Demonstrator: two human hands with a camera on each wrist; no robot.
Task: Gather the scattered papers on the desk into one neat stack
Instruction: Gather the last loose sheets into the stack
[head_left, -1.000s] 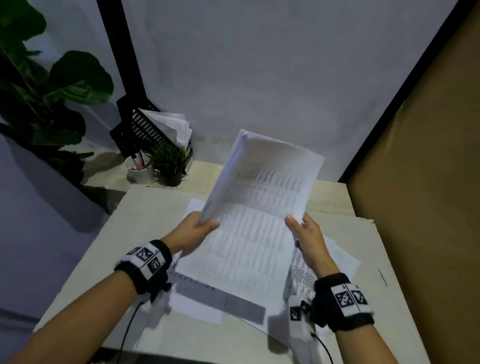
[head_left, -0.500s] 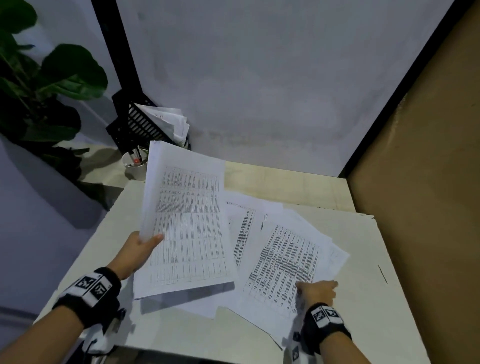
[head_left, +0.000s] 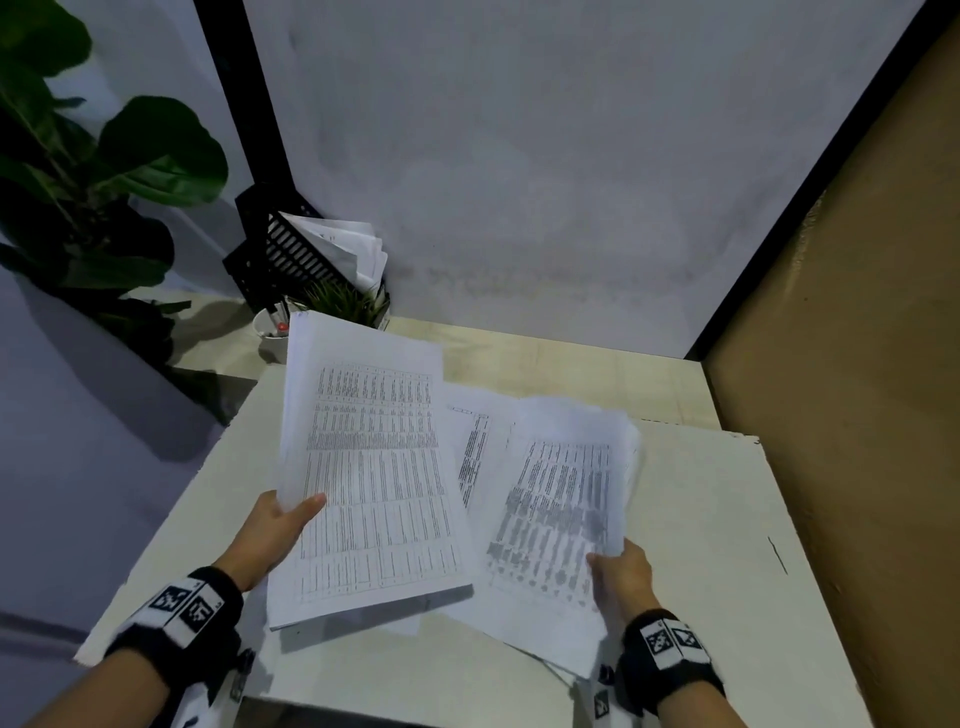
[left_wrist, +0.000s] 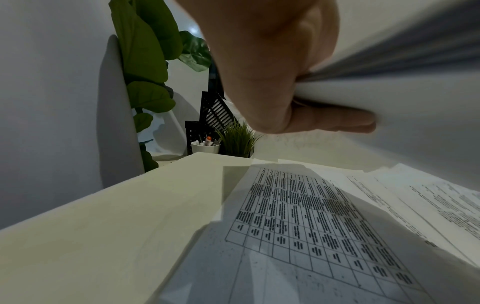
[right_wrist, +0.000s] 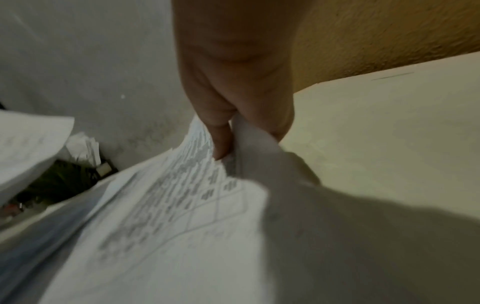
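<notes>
My left hand (head_left: 283, 522) pinches the left edge of a stack of printed sheets (head_left: 371, 478), thumb on top, and holds it tilted above the white desk (head_left: 717, 519). In the left wrist view the left hand (left_wrist: 298, 96) has fingers under that stack (left_wrist: 415, 86). My right hand (head_left: 621, 569) pinches the right edge of another bundle of printed papers (head_left: 558, 514), lifted off the desk and blurred. The right wrist view shows the right hand (right_wrist: 233, 127) with thumb over and fingers under the papers (right_wrist: 166, 216). More loose sheets (head_left: 475, 447) lie flat between and beneath them.
At the back left stand a black file tray (head_left: 291, 254) with papers, a white pen cup (head_left: 272, 332) and a small potted plant (head_left: 345, 304). A big leafy plant (head_left: 104, 171) is left of the desk. A brown wall (head_left: 857, 364) borders the right side.
The right hand, which pressed flat on the papers half a second ago, now pinches a bundle and lifts it. The left hand keeps its stack, moved left since one second ago.
</notes>
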